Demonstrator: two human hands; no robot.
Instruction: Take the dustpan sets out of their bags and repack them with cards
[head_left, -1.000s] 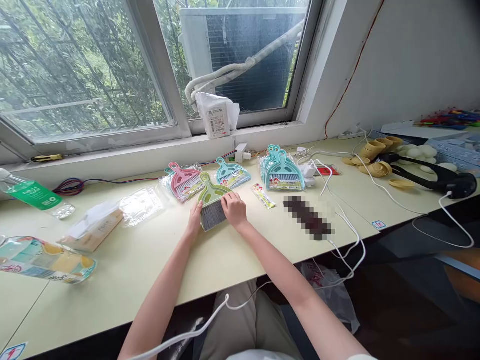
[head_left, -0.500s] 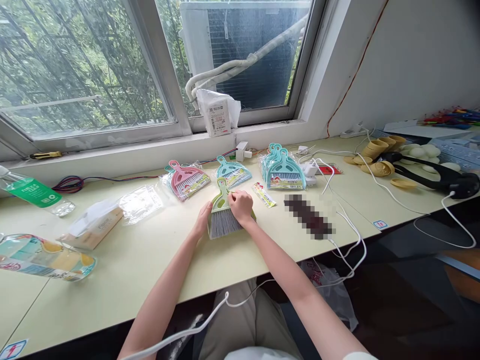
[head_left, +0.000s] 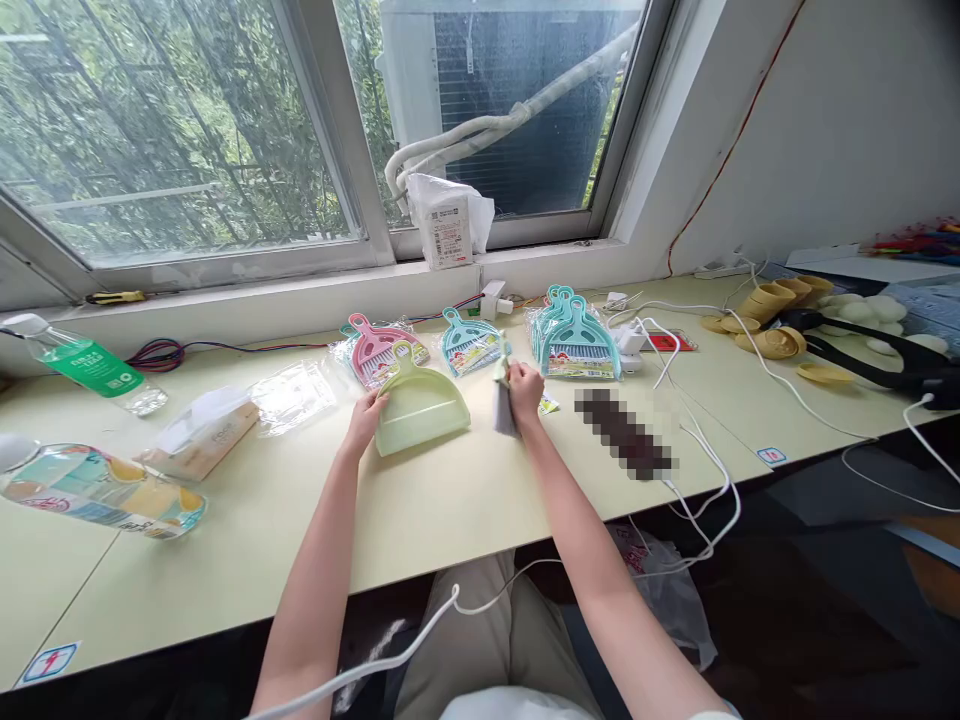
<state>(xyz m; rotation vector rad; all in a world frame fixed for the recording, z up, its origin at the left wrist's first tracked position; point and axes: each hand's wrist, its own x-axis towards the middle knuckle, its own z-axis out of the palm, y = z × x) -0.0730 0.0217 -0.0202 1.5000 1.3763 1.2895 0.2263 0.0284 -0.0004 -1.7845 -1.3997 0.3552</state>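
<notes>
Faces a wide window (head_left: pixel 217 150) well beyond both grips, with a pale wall (head_left: pixel 817 150) off to the right. Reaches over a smooth-looking, cream table (head_left: pixel 300 540) stretching beneath and to either side of both grips. Has wrapped teal sets (head_left: pixel 577 350) beyond and right of the right grip, and a wrapped pink set (head_left: pixel 371 345) just beyond the left. Grasps the light green dustpan (head_left: pixel 424 410) by its left edge in the left hand (head_left: pixel 365 418), its body to the right of that grip, long axis running from handle, toward the window, to broad mouth, toward the person. Clasps the brush (head_left: pixel 502 408) in the right hand (head_left: pixel 527 388), just left of that grip, nearly edge-on, bristles downward. Holds the two pieces apart across a narrow gap, left hand nearer the pan. Cannot tell of any contact between pan or bristles and tabletop. Shows only part of a printed label (head_left: pixel 550 404) just past the right grip.
</notes>
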